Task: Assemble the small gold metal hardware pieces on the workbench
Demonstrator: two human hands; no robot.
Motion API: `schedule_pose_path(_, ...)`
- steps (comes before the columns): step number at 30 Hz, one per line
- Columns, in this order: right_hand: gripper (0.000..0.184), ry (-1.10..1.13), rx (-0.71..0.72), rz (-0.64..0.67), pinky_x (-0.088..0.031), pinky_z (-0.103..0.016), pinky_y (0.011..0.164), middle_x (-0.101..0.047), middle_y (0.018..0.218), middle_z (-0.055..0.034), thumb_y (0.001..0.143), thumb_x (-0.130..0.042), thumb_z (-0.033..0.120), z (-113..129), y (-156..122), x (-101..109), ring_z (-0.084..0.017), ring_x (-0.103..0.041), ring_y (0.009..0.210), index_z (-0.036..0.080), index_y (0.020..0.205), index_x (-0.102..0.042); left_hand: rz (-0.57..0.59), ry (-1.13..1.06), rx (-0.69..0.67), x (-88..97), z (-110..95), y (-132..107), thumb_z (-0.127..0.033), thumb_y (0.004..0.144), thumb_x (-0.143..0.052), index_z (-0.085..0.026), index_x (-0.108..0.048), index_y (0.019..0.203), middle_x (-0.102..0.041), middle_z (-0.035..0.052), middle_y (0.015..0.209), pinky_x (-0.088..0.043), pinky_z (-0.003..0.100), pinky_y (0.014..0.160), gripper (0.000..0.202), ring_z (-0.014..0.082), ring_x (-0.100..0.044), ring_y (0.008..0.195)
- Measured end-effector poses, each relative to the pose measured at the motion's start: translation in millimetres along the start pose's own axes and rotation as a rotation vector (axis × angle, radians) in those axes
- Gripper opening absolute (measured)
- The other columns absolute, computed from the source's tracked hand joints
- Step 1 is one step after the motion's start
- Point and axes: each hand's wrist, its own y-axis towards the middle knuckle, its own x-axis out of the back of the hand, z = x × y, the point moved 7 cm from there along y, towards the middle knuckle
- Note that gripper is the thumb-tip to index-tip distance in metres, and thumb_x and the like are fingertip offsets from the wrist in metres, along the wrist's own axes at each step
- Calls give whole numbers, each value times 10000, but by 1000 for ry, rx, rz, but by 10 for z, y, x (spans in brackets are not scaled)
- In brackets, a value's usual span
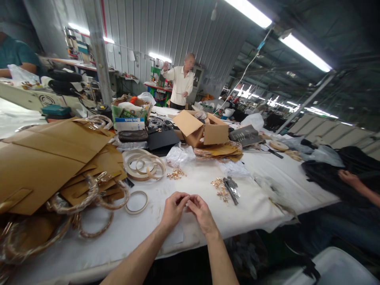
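Over the white-covered table, my left hand (pixel 174 209) and my right hand (pixel 200 211) meet at the fingertips. Both are closed in a pinch, and whatever lies between the fingers is too small to make out. Just beyond them is a small pile of gold-coloured metal pieces (pixel 176 174). To the right, a second scatter of gold pieces (pixel 220 188) lies beside some dark strips (pixel 231 189). A roll of tape (pixel 137 202) rests flat to the left of my left hand.
Tan bag panels (pixel 56 154) with plastic-wrapped round handles (pixel 86 198) are heaped at left. Behind stand tape rolls (pixel 129 161), an open cardboard box (pixel 194 132) and a clear plastic bag (pixel 180 155). A co-worker's hand (pixel 350 178) touches black fabric at right; another person stands at the back.
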Motion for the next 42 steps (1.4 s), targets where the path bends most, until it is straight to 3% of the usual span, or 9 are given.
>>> schedule_pose_path(4, 371, 77, 136, -269, -544, -318, 875, -713, 1060, -49, 813, -812, 483, -94, -74, 256, -192, -658, 954, 225, 1052, -694, -28, -53, 43, 34, 28, 30, -507, 911, -667, -163, -767, 970, -745, 65, 828, -540, 293, 709, 363, 194, -666, 747)
schedule_pose_path(7, 394, -11, 195, -436, -548, -321, 823, -718, 996, -56, 811, -796, 527, -143, -163, 375, -198, -649, 888, 205, 1026, -721, -44, -82, 71, 45, 58, 45, -527, 900, -665, -141, -769, 984, -754, 76, 817, -546, 293, 686, 409, 196, -667, 730)
schedule_pose_path(11, 407, -264, 202, -359, -534, -303, 771, -726, 923, -55, 875, -717, 551, -43, -174, 218, -192, -622, 821, 180, 1036, -766, -34, -92, 84, 24, 61, 34, -518, 876, -693, -139, -775, 998, -764, 79, 831, -550, 296, 692, 406, 202, -676, 745)
schedule_pose_path(14, 395, -321, 203, -331, -529, -287, 737, -731, 888, -43, 889, -698, 553, 34, -176, 117, -178, -612, 766, 192, 1027, -781, -22, -89, 83, 12, 45, 17, -506, 869, -703, -144, -777, 996, -764, 76, 837, -552, 298, 692, 391, 199, -676, 735)
schedule_pose_path(22, 332, -381, 283, -343, -553, -271, 716, -741, 887, -41, 916, -681, 517, 87, -217, 69, -173, -635, 740, 209, 993, -778, -51, -76, 48, 18, 7, -6, -464, 838, -743, -166, -759, 963, -750, 54, 831, -565, 293, 675, 324, 192, -687, 716)
schedule_pose_path(27, 298, -354, 317, -294, -592, -288, 806, -757, 1011, -59, 938, -672, 479, 96, -215, 30, -195, -699, 865, 220, 1052, -767, -94, -45, 14, 43, -18, -28, -468, 845, -735, -179, -765, 940, -732, 53, 847, -575, 295, 685, 305, 196, -687, 743)
schedule_pose_path(32, 320, -330, 323, -333, -602, -315, 867, -761, 1088, -76, 930, -678, 481, 92, -218, 63, -222, -719, 964, 227, 1105, -762, -75, -7, -7, 35, -45, -52, -482, 864, -725, -193, -780, 943, -715, 47, 830, -565, 286, 657, 305, 192, -674, 722)
schedule_pose_path(38, 300, -330, 288, -321, -583, -269, 779, -758, 930, -47, 917, -687, 505, 120, -220, 91, -200, -696, 833, 222, 975, -770, 6, 101, -63, -8, -121, -72, -504, 960, -617, -204, -785, 970, -678, 28, 767, -515, 278, 658, 344, 173, -633, 669)
schedule_pose_path(42, 292, -381, 294, -263, -552, -254, 743, -728, 869, -33, 943, -651, 499, 90, -243, 106, -192, -664, 794, 224, 933, -752, 48, 118, -48, -43, -147, -75, -539, 989, -562, -195, -771, 870, -664, 31, 737, -487, 269, 637, 420, 173, -615, 647)
